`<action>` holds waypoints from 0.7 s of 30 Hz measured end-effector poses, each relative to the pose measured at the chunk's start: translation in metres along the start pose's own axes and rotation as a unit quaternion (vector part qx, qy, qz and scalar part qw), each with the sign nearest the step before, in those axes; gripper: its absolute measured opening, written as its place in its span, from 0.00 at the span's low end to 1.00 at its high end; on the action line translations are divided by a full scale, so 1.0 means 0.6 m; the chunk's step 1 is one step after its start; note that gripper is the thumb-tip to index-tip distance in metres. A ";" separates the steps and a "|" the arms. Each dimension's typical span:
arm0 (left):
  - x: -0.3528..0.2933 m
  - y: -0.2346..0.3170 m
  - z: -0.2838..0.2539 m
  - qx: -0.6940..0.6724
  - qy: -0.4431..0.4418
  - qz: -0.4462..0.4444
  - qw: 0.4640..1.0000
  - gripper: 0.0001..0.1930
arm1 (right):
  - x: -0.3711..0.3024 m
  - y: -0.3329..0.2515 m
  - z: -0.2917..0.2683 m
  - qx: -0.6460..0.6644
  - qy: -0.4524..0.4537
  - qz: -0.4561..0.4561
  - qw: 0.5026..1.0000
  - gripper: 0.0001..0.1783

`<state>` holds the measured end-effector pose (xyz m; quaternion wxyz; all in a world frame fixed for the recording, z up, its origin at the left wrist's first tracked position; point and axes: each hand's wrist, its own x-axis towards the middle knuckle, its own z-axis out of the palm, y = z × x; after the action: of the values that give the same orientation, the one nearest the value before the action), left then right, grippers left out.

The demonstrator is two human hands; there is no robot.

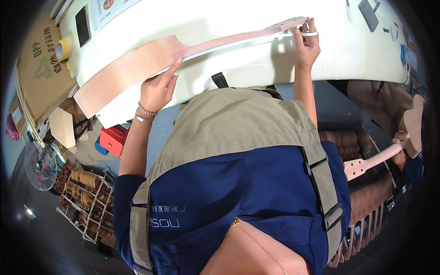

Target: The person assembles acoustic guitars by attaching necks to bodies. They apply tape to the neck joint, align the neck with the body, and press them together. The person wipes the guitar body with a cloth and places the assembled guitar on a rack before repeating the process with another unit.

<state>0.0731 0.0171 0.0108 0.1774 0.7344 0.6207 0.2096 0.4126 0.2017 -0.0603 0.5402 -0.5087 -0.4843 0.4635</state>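
Observation:
An unfinished pale wooden ukulele (133, 66) is turned on its side over the white worktable (238, 57), its body to the left and its headstock to the right. At the body's near edge is my left hand (158, 89), its index finger stretched along the wood close to the neck joint. Some of its other fingers are hidden by the body. My right hand (308, 48) closes around the end of the headstock with thumb and fingers. A white band-like thing (310, 33) shows across those fingers; what it is I cannot make out.
A black phone (82, 26) and a yellow tape roll (63, 49) lie at the left, by a cardboard box (39, 64). Below stand a red object (113, 140) and a fan (40, 165). At right, another person's hand (400, 149) holds an instrument neck (371, 161).

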 end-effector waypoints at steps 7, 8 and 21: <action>0.023 0.012 0.012 -0.012 -0.014 0.011 1.000 0.27 | 0.001 -0.005 0.001 -0.025 -0.007 -0.010 1.000 0.31; 0.027 0.015 0.013 -0.015 -0.017 0.010 1.000 0.27 | 0.001 -0.003 0.000 -0.027 -0.009 -0.016 0.999 0.30; 0.100 0.083 0.057 0.024 -0.095 0.010 0.995 0.31 | 0.003 0.011 -0.001 -0.025 0.003 -0.032 0.999 0.30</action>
<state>0.1410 0.0678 0.0128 0.2158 0.7612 0.5985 0.1259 0.4135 0.2038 -0.0667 0.5435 -0.5075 -0.5100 0.4325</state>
